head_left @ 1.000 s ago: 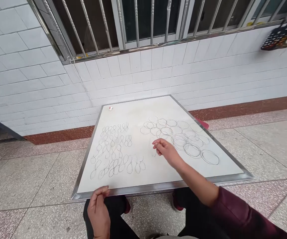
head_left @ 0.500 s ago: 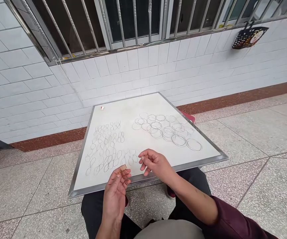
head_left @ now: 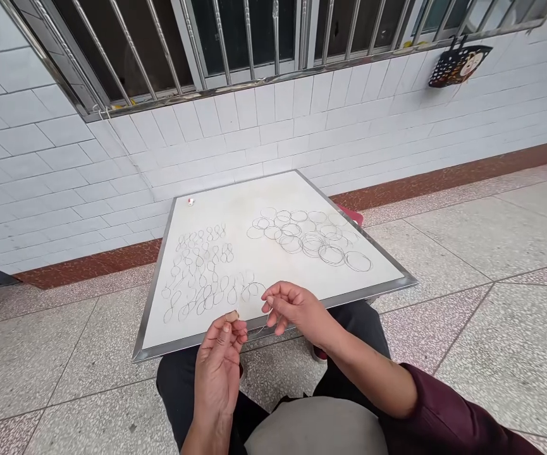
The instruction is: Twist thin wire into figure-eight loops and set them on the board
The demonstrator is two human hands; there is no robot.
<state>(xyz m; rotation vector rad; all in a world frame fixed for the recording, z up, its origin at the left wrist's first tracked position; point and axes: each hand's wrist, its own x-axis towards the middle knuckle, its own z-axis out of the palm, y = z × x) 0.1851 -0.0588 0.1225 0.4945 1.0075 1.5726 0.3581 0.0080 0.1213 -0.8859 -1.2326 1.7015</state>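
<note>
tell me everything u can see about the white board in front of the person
A rectangular white board with a shiny metal frame and mitred corners, seemingly resting on the person's knees. Thin dark loops cover it: figure-eights on the left, overlapping circles on the right. A small red-and-white bit sits near the far left corner.

- white tabletop (head_left: pixel 235 212) with silver metal edging (head_left: pixel 273 319)
- dark loops (head_left: pixel 332 254)
- maroon sleeve (head_left: pixel 448 420)
- white wall tiles (head_left: pixel 235 142)
- reddish-brown band (head_left: pixel 444 172)
- black polka-dot basket (head_left: pixel 458 66)
- speckled pinkish-grey floor tiles (head_left: pixel 425 322)
</note>
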